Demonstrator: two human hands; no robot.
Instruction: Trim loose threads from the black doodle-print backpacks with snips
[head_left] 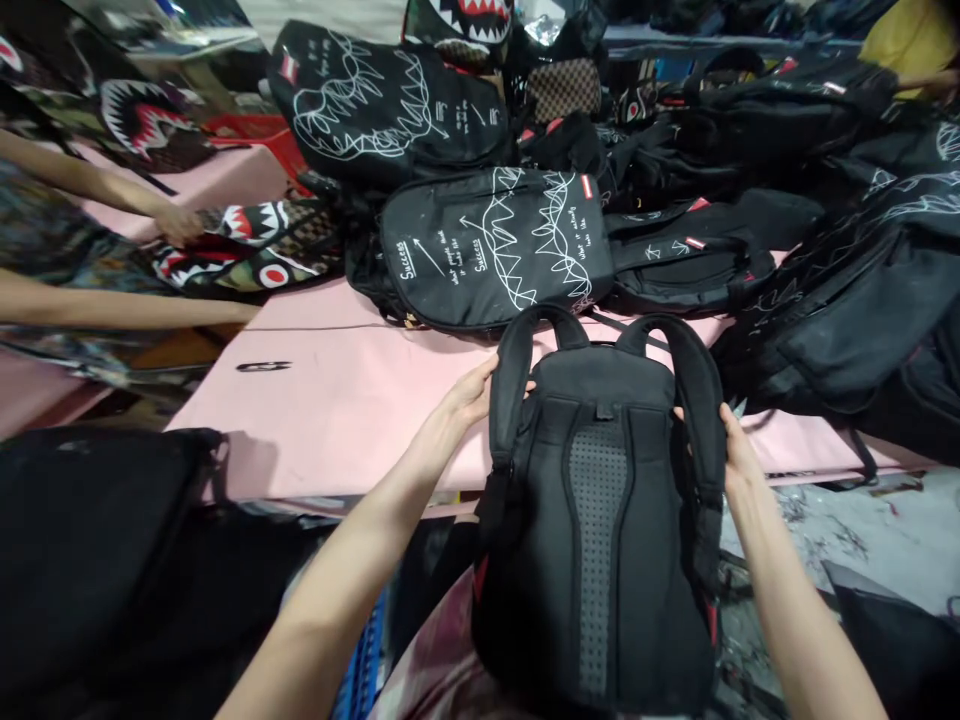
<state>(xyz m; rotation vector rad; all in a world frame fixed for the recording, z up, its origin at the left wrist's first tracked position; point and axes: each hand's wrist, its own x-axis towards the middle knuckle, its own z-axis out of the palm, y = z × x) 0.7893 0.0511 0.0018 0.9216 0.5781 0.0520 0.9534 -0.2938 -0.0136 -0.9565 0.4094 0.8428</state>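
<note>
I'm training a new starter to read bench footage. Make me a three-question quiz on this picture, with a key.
1. True or false: the left hand and the right hand are at opposite sides of the held backpack.
2. What colour is the table?
A) green
B) pink
C) blue
3. Fill in the word: the bag lying just beyond the backpack bears white lettering that reads "____" in two places.

Key:
1. True
2. B
3. Success
</note>
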